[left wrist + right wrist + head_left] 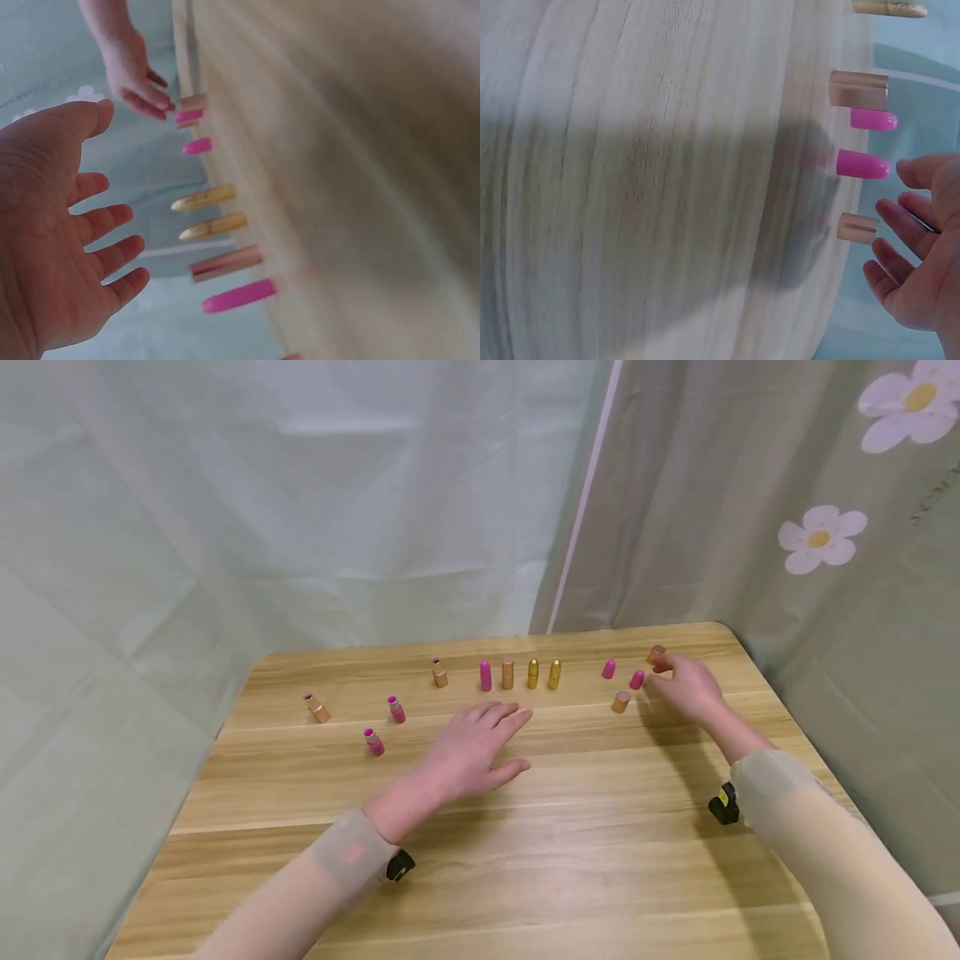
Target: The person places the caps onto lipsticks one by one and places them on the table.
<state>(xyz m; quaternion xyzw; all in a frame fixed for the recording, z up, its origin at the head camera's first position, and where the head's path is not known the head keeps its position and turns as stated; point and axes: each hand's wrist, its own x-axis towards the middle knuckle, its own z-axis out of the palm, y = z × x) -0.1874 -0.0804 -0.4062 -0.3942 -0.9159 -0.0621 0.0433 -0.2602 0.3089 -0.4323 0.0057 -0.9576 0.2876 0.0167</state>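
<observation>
While the wood-grain table (pixel 600 835) spans the lower head view, we see the left hand (pixel 468 752) spread, empty, at centre; right of centre, the right hand (pixel 688 689), empty, fingers parted, seems to be reaching toward a copper cap (pixel 655 652) and magenta cap (pixel 637 681), calling for a light pinch.

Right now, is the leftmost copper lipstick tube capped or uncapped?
Uncapped. In the head view, the leftmost copper lipstick tube shows its narrower collar and dark open mouth, both exposed.
</observation>
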